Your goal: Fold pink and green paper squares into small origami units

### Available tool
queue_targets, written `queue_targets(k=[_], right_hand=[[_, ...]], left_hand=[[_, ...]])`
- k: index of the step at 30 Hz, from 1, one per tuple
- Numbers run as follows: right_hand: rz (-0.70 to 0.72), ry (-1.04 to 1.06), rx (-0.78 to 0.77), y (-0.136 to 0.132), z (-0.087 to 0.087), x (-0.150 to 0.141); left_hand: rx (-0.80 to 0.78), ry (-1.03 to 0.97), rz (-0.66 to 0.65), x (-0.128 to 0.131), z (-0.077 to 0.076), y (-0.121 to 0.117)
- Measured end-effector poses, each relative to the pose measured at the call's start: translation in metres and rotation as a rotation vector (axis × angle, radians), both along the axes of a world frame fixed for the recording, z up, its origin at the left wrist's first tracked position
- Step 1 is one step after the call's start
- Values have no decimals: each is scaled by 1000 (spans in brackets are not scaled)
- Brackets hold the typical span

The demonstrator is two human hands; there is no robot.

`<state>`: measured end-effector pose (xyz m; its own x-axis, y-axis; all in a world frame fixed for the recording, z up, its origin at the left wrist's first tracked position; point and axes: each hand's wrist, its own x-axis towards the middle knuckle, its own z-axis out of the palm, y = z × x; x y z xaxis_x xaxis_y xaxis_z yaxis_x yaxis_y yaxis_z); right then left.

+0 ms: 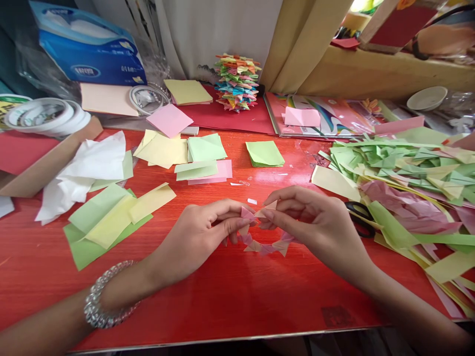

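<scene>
My left hand (211, 225) pinches a pink folded paper piece (247, 213) between thumb and forefinger. Opposite it, my right hand (308, 212) grips a cream folded paper piece (266, 211), its tip meeting the pink one. Below both hands hangs a curved chain of pink and cream folded paper triangles (267, 248), linked in a loop above the red table (230, 296). My fingers hide parts of the loop. A clear coiled band (107, 296) circles my left wrist.
Green paper squares (264, 154) and pastel sheets (163, 148) lie behind my hands. Folded strips and scraps (408, 163) heap at the right, beside black-handled scissors (359, 218). A multicoloured folded-paper tower (238, 83) stands at the back. Tape rolls (44, 116) and tissue (87, 168) are left.
</scene>
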<state>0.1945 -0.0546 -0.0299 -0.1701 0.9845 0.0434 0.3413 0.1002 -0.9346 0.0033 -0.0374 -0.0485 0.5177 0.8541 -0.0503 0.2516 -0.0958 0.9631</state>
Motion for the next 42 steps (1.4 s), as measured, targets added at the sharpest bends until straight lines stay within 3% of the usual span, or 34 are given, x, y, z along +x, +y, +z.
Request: queue_targets(k=[8, 14, 17, 20, 24, 32, 42], right_hand=[[-2, 17, -13, 0, 1, -2], [-104, -321, 352, -6, -6, -5], [-83, -470, 546, -9, -8, -6], [-38, -495, 610, -9, -7, -6], [-3, -427, 537, -8, -5, -4], [64, -232, 162, 0, 0, 1], [73, -185, 50, 3, -4, -1]], left_hand=[[-2, -16, 19, 1, -1, -1], [37, 23, 30, 0, -2, -3], [41, 51, 22, 0, 0, -3], [41, 48, 17, 1, 1, -3], [38, 12, 34, 1, 0, -5], [47, 0, 89, 1, 0, -5], [10, 16, 78, 0, -2, -5]])
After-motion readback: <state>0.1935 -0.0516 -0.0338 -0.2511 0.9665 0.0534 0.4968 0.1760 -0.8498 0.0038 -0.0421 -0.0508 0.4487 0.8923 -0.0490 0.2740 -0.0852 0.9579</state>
